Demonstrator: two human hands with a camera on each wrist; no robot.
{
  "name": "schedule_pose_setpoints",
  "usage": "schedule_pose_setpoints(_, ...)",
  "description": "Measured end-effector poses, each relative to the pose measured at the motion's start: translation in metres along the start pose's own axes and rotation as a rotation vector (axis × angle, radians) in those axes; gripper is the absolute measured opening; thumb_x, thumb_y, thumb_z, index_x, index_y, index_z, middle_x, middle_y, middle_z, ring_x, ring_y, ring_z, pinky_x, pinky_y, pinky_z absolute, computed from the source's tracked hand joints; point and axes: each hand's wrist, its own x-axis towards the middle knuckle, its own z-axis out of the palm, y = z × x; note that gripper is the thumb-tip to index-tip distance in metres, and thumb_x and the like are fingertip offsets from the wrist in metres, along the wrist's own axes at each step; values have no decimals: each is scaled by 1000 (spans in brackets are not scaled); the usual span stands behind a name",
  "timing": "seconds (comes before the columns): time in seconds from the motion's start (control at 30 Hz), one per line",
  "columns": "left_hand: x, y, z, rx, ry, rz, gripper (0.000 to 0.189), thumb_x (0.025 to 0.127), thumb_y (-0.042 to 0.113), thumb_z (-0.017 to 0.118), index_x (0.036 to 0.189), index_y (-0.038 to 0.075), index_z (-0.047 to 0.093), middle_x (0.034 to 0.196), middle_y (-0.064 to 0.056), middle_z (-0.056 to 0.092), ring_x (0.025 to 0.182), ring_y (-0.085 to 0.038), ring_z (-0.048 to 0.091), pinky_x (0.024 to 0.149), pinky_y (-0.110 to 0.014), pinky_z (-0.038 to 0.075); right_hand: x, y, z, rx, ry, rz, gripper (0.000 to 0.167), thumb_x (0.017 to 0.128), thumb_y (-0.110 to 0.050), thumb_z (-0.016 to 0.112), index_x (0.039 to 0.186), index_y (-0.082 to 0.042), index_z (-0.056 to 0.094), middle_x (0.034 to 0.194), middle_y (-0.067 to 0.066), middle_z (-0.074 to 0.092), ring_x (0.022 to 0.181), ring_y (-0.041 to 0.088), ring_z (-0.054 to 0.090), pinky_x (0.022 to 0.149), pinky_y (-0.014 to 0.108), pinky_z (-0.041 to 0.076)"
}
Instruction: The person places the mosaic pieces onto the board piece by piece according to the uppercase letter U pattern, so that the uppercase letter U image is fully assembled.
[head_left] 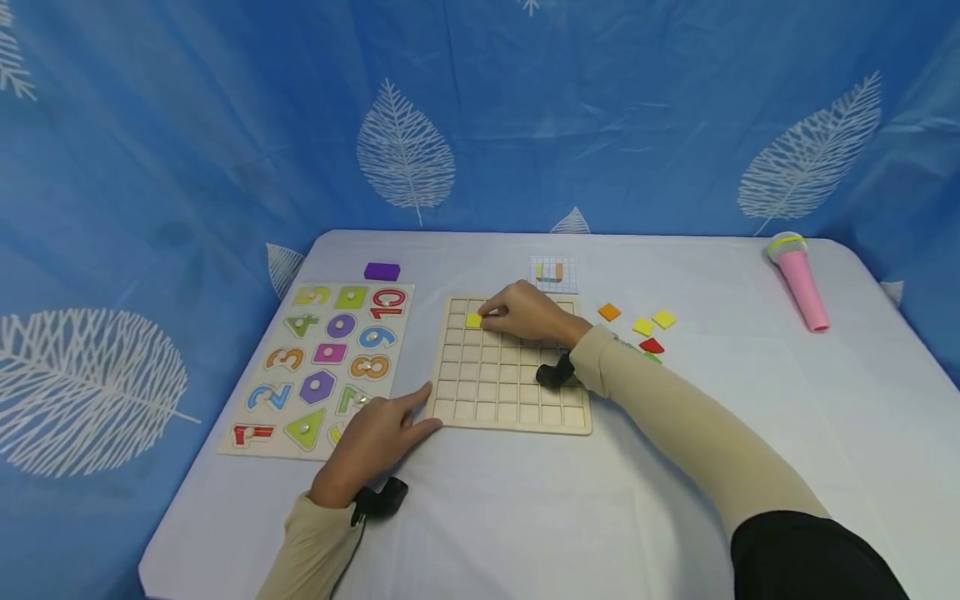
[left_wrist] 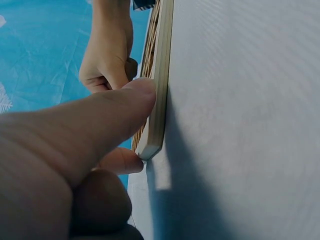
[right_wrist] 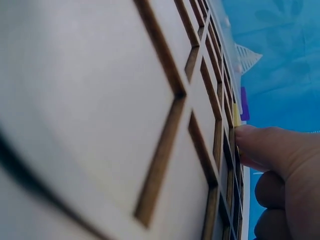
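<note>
A wooden grid board (head_left: 467, 412) lies flat at the table's middle. At its near left corner, my left hand (head_left: 378, 437) touches the edges with thumb and index finger extended; the left wrist view shows the thumb (left_wrist: 112, 107) against the rim and the other fingers folded. My right hand (head_left: 528, 312) reaches over the far part of the board. Its thumb and index finger pinch the right side of a yellow square tile (head_left: 473, 320) at a cell in the far left area. Only a sliver of that tile (right_wrist: 237, 115) shows in the right wrist view.
Right of the board lie an orange tile (head_left: 609, 312), yellow tiles (head_left: 663, 319), a red piece (head_left: 652, 345) and partly hidden green pieces. A pattern card (head_left: 553, 275) sits behind. Leftward are a number puzzle (head_left: 273, 417) and purple block (head_left: 382, 272). A pink microphone (head_left: 802, 287) lies far right.
</note>
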Motion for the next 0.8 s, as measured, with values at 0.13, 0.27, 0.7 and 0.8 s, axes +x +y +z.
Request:
schedule_pose_setpoints(0.13,-2,1,0,2,0,4,64,92,37,77,145,9,58,54,8,39,45,-6,35,45,-23,29,-3,-1,2,11,9,17,25,100,-24,70,119,-12,78,84,-5,74,54,11,49,65,30,43)
schedule_pose_setpoints(0.27,-3,2,1,3,0,7,63,92,36,77,145,9,58,54,8,39,45,-6,35,46,-24,29,-8,-3,2,16,31,32,26,100,-24,69,122,-11,76,61,-6,63,47,11,39,58,30,38)
schedule_pose_setpoints(0.7,-4,4,2,6,-2,0,63,93,38,76,146,10,58,54,7,38,47,-7,35,47,-25,30,-32,-19,-15,95,155,75,29,100,-22,69,125,-9,75,49,-1,47,42,13,31,51,31,32)
schedule_pose_setpoints(0.8,-3,3,0,9,-6,-7,64,93,38,76,146,10,57,54,7,38,46,-7,35,47,-25,30,-43,-22,-23,128,206,80,28,99,-21,71,123,-8,76,52,-2,50,43,15,35,51,32,33)
